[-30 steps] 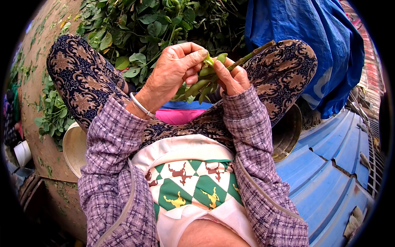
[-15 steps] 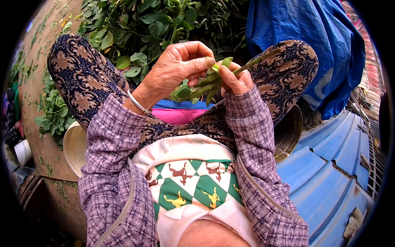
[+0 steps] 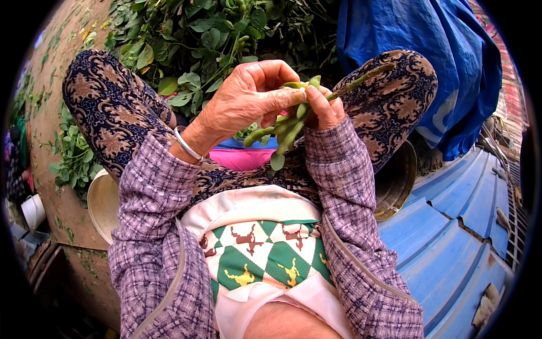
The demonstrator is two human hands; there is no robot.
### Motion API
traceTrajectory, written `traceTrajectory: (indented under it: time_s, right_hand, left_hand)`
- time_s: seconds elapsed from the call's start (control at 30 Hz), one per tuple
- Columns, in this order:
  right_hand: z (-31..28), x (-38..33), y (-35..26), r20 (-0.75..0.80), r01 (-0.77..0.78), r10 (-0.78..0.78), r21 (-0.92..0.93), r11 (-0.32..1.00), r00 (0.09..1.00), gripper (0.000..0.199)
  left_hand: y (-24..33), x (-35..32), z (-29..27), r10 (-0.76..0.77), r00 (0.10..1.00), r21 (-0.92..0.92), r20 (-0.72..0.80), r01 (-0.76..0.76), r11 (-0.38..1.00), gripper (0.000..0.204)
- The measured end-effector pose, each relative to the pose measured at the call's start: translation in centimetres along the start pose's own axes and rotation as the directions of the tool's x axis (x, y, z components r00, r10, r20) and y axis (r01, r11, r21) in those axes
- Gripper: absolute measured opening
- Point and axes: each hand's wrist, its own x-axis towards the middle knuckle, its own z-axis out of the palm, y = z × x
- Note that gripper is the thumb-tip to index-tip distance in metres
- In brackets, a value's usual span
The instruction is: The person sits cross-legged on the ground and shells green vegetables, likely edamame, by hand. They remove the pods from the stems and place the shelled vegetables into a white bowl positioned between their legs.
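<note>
Since the earlier frame, your left hand has shifted slightly right, closer to your right thumb, and the green soybean pods now spread lower, with a small leaf dangling beneath. Your left thumb and forefinger are pinched together on the pods' upper ends. Your right hand is closed around the soybean stem, whose outer part looks bare of leaves and crosses above your right knee. The pods sit bunched between your hands; which are detached, you cannot tell from this view. So this bunch looks only partly worked through.

Beneath the hands lies a pink-and-blue item between your legs. Beyond it, the heap of leafy soybean plants still carries some pods, so plenty seems left. A cream bucket stands left, a metal pail right; neither shows enough inside to judge what is done.
</note>
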Motion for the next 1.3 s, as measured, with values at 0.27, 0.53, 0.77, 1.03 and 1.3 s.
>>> traceTrajectory:
  time_s: [0.27, 0.53, 0.77, 1.03, 1.3]
  right_hand:
    - [0.0, 0.5, 0.8, -0.066, 0.043, -0.058, -0.21, 0.977, 0.996, 0.021]
    - [-0.2, 0.5, 0.9, 0.016, 0.062, -0.06, -0.122, 0.991, 0.998, 0.019]
    - [-0.3, 0.5, 0.9, -0.064, 0.058, -0.075, -0.235, 0.97, 0.995, 0.018]
    - [-0.4, 0.8, 2.2, -0.087, 0.086, -0.116, -0.296, 0.951, 0.989, 0.022]
    - [-0.4, 1.2, 2.5, -0.139, 0.098, -0.148, -0.313, 0.944, 0.979, 0.021]
  left_hand:
    - [-0.2, -0.1, -1.2, -0.041, 0.999, 0.092, -0.026, 0.043, 0.995, 0.019]
    - [-0.1, -0.1, -1.1, -0.015, 0.995, 0.193, -0.1, 0.034, 0.981, 0.016]
    - [-1.0, 0.0, -1.3, -0.083, 0.995, 0.15, -0.045, 0.089, 0.985, 0.018]
    - [-1.3, 0.4, -1.8, -0.215, 0.961, 0.291, -0.172, 0.258, 0.921, 0.012]
    - [-3.3, 1.0, -1.9, 0.202, 0.96, 0.696, -0.195, -0.01, 0.718, 0.013]
